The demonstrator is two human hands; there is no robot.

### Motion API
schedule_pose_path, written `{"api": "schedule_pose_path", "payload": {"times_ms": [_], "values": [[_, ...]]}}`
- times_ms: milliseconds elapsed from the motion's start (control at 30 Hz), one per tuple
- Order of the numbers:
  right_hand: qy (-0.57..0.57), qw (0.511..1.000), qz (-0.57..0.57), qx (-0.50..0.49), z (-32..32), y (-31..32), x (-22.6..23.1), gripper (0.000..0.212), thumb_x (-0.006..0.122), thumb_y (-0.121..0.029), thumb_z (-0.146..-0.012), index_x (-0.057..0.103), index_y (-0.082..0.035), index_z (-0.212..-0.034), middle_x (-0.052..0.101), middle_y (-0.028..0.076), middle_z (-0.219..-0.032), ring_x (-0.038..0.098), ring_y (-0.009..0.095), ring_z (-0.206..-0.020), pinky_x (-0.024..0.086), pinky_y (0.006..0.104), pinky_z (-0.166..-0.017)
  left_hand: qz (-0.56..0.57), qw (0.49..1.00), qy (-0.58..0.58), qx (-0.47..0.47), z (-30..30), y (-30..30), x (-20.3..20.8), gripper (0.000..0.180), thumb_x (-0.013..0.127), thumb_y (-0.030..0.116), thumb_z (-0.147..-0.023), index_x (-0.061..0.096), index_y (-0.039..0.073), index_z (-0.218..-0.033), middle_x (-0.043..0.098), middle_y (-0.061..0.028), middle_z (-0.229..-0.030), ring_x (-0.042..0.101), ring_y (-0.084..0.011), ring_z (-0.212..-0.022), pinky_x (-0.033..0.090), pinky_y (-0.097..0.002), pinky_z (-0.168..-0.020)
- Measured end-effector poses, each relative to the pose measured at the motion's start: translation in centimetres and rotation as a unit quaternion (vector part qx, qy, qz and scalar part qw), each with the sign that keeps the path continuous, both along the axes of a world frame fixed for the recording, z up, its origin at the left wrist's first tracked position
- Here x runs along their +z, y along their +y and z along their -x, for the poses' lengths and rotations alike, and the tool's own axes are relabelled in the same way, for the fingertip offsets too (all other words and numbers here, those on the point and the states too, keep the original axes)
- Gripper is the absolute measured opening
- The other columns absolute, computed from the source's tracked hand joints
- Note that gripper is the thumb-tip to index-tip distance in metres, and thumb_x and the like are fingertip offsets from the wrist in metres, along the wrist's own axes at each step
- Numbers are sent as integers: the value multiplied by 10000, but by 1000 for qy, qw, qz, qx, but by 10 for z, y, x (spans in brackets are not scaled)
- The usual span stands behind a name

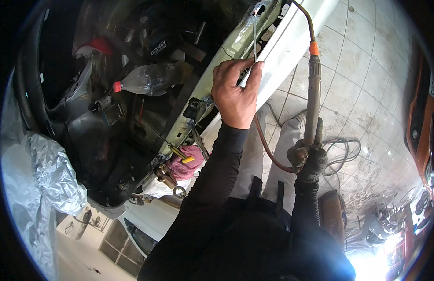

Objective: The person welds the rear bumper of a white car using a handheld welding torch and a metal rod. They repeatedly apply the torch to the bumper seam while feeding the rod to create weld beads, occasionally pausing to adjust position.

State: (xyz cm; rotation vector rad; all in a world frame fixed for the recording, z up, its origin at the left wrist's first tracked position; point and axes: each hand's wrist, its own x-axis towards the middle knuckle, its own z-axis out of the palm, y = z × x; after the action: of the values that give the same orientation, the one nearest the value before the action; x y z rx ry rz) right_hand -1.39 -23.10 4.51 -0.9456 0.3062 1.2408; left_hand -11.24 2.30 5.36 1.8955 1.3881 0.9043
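Observation:
My bare left hand (238, 91) is closed, pinching a thin metal rod (255, 35) between thumb and fingers. The rod runs up along the pale green, scraped car body sill (235, 42); its upper end meets a patch of bare, scorched metal (259, 10). In my right hand (313, 164), which wears a dark glove, a gas torch (314, 89) stands upright. Above its handle come an orange band and a bent copper tube (305, 13), which curves left and leaves the picture at the top, so its tip is not visible. A reddish hose (266, 145) loops below the torch.
Inside the car lie a plastic bottle (149, 78) with a red cap and dark tools. A white panel (292, 47) borders the sill. Pink cloth (186, 161) and a yellow-handled tool (182, 154) sit lower left. Cables (343, 152) coil on the tiled floor (357, 84).

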Motion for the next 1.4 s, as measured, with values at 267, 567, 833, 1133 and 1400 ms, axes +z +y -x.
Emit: {"api": "schedule_pose_path", "payload": {"times_ms": [267,567,833,1133,1400], "values": [[45,992,78,83,0,24,-8,815,607,-492,-989,254,-122,-1623,594,84,-719,568,134,-493,454,243,-415,119,989,-17,83,21,-2,-16,130,788,146,-897,762,33,-956,718,-65,-939,650,-206,-928,500,-348,-864],[-22,992,-6,123,15,10,-58,998,691,-612,-890,296,-29,-1597,616,74,-866,639,132,-667,547,255,-605,125,984,-37,118,35,4,-34,179,748,145,-948,744,-28,-992,735,-47,-923,625,-103,-855,496,-267,-828],[-37,987,-17,158,2,6,-63,1082,714,-661,-850,307,28,-1578,648,96,-1085,642,116,-788,553,260,-696,122,984,-10,128,28,2,-31,171,745,144,-948,740,-23,-988,716,-24,-920,602,-94,-854,468,-255,-831],[-21,978,-8,210,-22,7,-39,957,695,-585,-890,350,-15,-1577,688,70,-891,612,88,-657,499,228,-591,112,985,3,135,27,1,-31,207,730,153,-954,740,-51,-985,732,-48,-922,621,-104,-841,500,-270,-815],[2,982,-21,187,-25,3,-40,852,701,-480,-938,364,-30,-1579,620,0,-773,521,67,-616,447,241,-569,108,986,-2,130,28,2,-30,226,734,171,-957,740,-54,-982,730,-47,-917,619,-104,-840,498,-272,-808]]}}
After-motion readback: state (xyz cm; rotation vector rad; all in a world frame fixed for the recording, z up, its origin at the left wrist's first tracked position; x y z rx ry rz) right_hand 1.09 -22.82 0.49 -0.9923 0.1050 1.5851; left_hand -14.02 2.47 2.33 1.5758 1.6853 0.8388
